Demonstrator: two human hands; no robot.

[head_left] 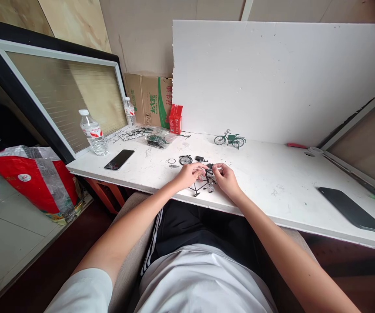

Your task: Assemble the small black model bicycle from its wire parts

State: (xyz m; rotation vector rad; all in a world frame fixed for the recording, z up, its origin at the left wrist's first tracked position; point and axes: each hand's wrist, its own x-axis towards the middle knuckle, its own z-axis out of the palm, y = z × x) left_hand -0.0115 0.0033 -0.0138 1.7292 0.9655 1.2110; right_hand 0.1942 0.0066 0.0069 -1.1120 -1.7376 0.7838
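Frame of a black model bicycle [203,187] sits near the front edge of the white table [272,191], between our two hands. Our left hand [190,174] is pinched on its upper part with the fingertips; our right hand [226,177] grips the same end between thumb and forefinger (exact contact is partly hidden by the fingers).

We judge the main hazard to be the thin tubes: uneven pressure from two pinches could bend or snap one. The frame lies close enough to the edge that a slip could send it to our lap. Small loose parts ahead of the hands could be swept aside by a knuckle.

Count, working outward: one frame; one spoked wheel [185,160]; one thin black ring [171,161]; one small black block-like part [201,159]; one small flat part [173,166], too small to identify. Beyond: one assembled green model bicycle [229,139]; one clear bag of green and dark parts [156,140], contents uncountable; black lattice pieces [135,134], overlapping, number unclear. Further: two water bottles [94,134], one phone [119,160] at left, one red carton [175,119], one cardboard box [153,100].
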